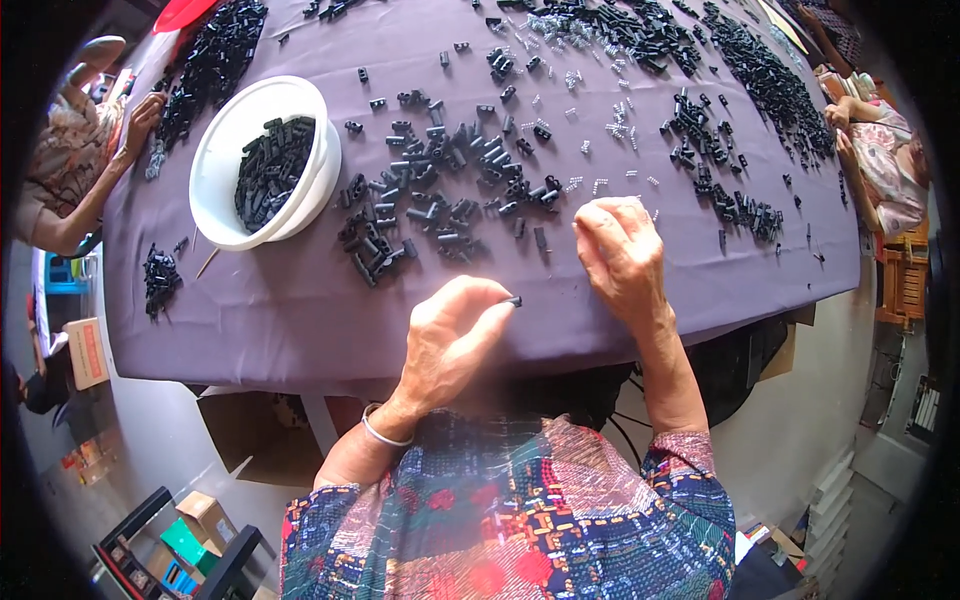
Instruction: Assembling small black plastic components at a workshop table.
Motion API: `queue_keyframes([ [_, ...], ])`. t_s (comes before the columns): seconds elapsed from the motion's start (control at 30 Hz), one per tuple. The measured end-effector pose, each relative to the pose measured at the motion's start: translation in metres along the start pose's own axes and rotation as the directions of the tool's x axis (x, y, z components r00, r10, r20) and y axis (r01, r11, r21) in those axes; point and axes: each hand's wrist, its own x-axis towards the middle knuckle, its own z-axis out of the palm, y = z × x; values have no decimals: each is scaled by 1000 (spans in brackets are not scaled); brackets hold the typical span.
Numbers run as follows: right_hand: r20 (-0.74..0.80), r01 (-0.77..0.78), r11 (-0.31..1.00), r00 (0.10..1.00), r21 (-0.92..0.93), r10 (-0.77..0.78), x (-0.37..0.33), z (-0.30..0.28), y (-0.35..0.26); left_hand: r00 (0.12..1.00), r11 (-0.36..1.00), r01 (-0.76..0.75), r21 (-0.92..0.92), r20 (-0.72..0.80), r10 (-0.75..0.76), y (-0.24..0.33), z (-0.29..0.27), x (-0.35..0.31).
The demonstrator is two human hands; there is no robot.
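Note:
My left hand pinches a small black plastic piece between thumb and fingertips, just above the near part of the table. To its right, my right hand has thumb and fingers drawn together beside a few small clear or silvery pieces. Whether something is between those fingertips is hidden. Beyond my hands lies a loose spread of short black tube-like pieces. A white plastic tub, part filled with the same kind of black pieces, stands on the left.
A purple-grey cloth covers the table. More black pieces lie on the right, with a large heap behind. A small black pile is at left. Other people sit on both sides, a hand at left. An open cardboard box stands below.

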Motion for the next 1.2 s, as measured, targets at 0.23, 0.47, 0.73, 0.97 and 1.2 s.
queue_keyframes([
  [0.23, -111, -81, 984, 989, 157, 99, 1, 7, 5, 999, 999, -28, -18, -24, 28, -5, 2, -2],
  [0.47, 35, -246, 890, 967, 385, 252, 3, -1, -15, 995, 996, -78, -45, -66, 75, -8, 2, -2],
  [0.73, 248, -294, 760, 952, 580, 179, -8, -14, -50, 995, 991, -95, -92, -35, 93, -6, 3, -1],
  [0.97, 155, -112, 895, 987, 432, 48, -6, -13, -60, 996, 993, -94, -74, -18, 93, -6, 2, -3],
  [1.2, 165, -52, 944, 986, 326, -3, 2, -16, -68, 988, 987, -153, -53, -30, 152, -8, 4, -2],
])
